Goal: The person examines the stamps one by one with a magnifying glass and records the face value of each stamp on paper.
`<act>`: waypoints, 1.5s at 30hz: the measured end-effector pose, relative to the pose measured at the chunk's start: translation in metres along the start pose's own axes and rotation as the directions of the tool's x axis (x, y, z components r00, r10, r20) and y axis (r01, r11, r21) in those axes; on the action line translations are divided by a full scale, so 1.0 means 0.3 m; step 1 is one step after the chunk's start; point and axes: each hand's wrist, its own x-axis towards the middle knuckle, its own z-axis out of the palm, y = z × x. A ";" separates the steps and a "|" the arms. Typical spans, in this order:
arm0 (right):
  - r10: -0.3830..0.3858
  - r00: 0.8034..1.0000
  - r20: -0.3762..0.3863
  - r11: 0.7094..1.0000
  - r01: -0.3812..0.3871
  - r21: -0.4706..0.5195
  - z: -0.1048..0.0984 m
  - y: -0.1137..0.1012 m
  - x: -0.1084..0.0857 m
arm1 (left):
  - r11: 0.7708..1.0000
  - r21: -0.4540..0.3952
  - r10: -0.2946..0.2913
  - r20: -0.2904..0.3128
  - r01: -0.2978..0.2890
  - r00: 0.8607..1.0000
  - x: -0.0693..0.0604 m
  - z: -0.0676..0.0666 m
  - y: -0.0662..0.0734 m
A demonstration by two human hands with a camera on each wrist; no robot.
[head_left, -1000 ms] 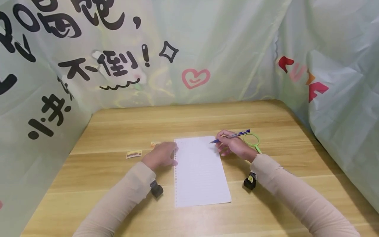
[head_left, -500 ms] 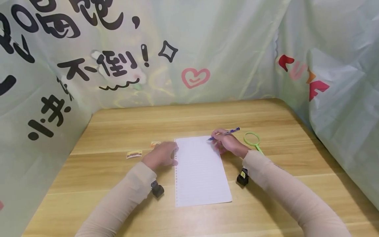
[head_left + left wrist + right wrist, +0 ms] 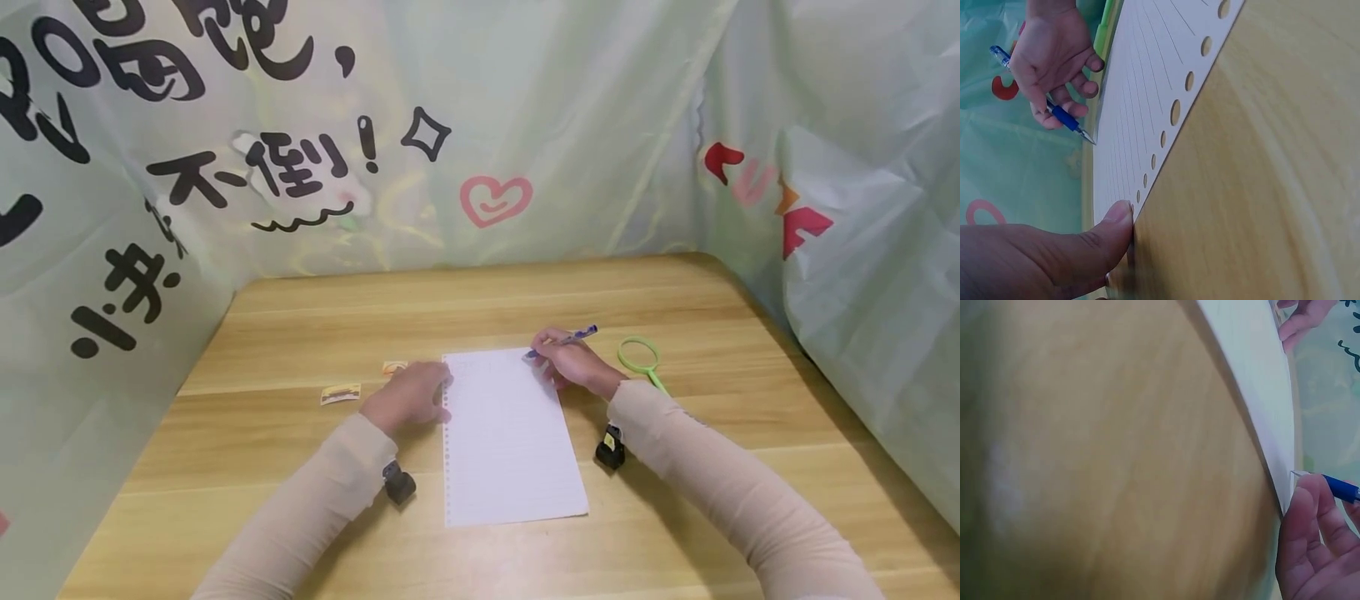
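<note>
right hand (image 3: 572, 361) holds pen (image 3: 581, 334); backdrop (image 3: 600, 125): "不倒!"

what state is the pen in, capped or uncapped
Uncapped: in the left wrist view, the pen shows its bare metal tip, pointing toward the paper.

The hanging sheet (image 3: 600, 125) reads "不倒!" (image 3: 288, 171) in black (higher characters (image 3: 288, 72) are cut off).

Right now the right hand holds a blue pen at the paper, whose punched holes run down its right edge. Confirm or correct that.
Wrong edge: the head view shows the punched holes down the left edge of the paper. The right hand does hold the blue pen at the paper.
</note>
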 end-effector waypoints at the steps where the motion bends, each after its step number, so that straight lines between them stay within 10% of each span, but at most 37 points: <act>1: -0.007 1.000 0.003 1.000 0.007 -0.002 0.001 0.000 -0.002 | 1.000 0.000 -0.002 0.001 0.002 1.000 0.000 0.001 0.000; 45: -0.001 1.000 -0.022 0.999 0.000 -0.050 -0.066 0.025 -0.030 | 0.999 -0.034 -0.022 0.019 0.023 1.000 0.004 0.002 -0.005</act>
